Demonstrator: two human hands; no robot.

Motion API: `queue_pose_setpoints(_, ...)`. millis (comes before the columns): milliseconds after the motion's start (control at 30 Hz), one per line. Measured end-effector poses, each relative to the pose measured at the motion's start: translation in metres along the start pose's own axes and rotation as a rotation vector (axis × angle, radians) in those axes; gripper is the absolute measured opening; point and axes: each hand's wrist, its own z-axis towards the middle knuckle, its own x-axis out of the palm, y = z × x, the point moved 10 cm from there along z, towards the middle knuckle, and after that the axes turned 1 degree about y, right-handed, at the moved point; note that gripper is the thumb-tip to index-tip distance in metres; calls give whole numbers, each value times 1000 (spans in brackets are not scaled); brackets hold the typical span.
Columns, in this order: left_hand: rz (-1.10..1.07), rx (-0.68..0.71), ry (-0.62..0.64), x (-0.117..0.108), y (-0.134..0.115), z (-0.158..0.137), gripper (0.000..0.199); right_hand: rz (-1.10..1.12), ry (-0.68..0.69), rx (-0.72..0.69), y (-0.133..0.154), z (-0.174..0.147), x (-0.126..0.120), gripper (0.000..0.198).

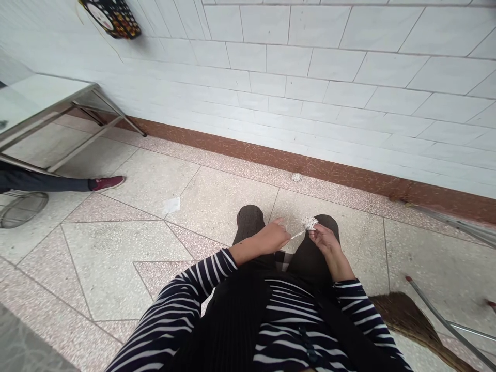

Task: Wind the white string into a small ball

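Observation:
A small bundle of whitish cord (310, 222) sits at the fingertips of my right hand (324, 240), above my right knee. The fingers of that hand are closed around its lower side. From the bundle a thin twisted strand (297, 235) runs to my left hand (273, 236), which is closed and pinches its end. Both hands are over my lap, slightly apart, with the strand drawn straight between them. The exact make of the bundle is too small to tell.
A metal-framed table (58, 88) stands left, near another person's leg and maroon shoe (109, 182). White paper (171, 205) and a small round whitish thing (296, 176) lie on the floor. A broom (406, 315) and metal legs (437, 310) are right. A patterned bag (120, 20) hangs on the wall.

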Motion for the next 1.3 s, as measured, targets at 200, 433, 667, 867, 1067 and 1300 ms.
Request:
queue_pose_setpoints(200, 39, 38, 6, -11, 2, 18, 21, -216, 213, -28, -6, -20, 53, 13)
queue_pose_setpoints(433, -108, -9, -38, -14, 25, 13, 22, -199, 420, -15, 0, -60, 86, 15)
queue_pose_setpoints(667, -442, -199, -21, 6, 51, 14, 26, -20, 378, -21, 22, -76, 86, 15)
queue_pose_setpoints(867, -738, -388, -24, 24, 56, 3, 29, 95, 351, 12, 23, -82, 80, 29)
queue_pose_setpoints(1067, -871, -423, 2, 46, 49, -4, 21, -10, 311, -78, 31, -82, 76, 38)
queue_pose_setpoints(1300, -701, -388, 76, 54, 36, -8, 39, -137, 40, -247, 51, -40, 32, 36)
